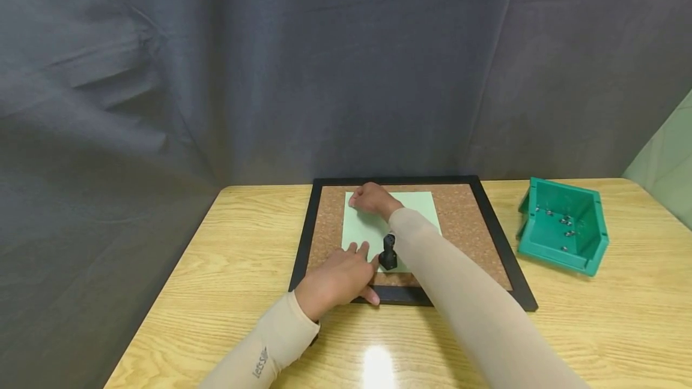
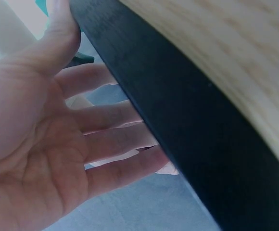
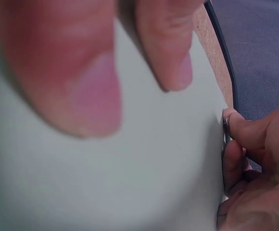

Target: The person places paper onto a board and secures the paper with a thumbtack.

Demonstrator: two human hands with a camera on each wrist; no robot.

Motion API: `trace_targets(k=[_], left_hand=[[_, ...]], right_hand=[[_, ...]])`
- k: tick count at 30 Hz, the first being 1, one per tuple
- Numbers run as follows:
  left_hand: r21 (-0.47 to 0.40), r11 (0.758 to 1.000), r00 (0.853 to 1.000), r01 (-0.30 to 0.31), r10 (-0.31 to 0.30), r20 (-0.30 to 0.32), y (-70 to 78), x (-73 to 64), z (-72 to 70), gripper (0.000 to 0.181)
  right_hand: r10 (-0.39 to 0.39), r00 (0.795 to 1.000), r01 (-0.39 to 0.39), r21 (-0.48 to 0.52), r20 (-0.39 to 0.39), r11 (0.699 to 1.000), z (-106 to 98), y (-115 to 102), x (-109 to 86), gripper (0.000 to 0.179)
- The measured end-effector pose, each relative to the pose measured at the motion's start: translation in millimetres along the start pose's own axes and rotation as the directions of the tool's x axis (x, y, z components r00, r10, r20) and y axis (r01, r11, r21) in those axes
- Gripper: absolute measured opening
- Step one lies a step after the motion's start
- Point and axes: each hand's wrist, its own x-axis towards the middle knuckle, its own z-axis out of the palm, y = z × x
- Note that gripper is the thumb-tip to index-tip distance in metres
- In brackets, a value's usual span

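A pale green sheet of paper [image 1: 361, 227] lies on a black-framed cork board [image 1: 459, 221]. My left hand [image 1: 340, 275] rests with spread, straight fingers on the paper's lower left part, its thumb over the front frame. In the left wrist view, the palm [image 2: 33, 144] shows beneath the black frame [image 2: 178, 96]. At the paper's upper left corner, my right hand [image 1: 373, 199] pinches a small shiny push pin [image 3: 225, 118], mostly hidden by the fingertips. Two left-hand fingers [image 3: 96, 96] press the paper close to the right wrist camera.
A green plastic bin [image 1: 551, 242] with several small shiny pins [image 1: 564, 221] stands right of the board. The board lies on a light wooden table [image 1: 243, 239]. Behind the table hangs a dark grey cloth [image 1: 351, 77].
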Motion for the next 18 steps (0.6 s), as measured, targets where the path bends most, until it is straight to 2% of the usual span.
trace_targets(k=[10, 18], left_hand=[[0.002, 1.000, 1.000, 0.003, -0.003, 0.004, 1.3, 1.0, 0.3, 0.083], [-0.009, 1.000, 1.000, -0.001, 0.001, 0.002, 1.0, 2.7, 2.7, 0.082]], right_hand=[[0.017, 0.999, -0.015, 0.058, -0.028, 0.998, -2.0, 6.5, -0.5, 0.015], [-0.027, 0.999, 0.029, 0.054, -0.039, 0.998, -2.3, 10.9, -0.3, 0.018]])
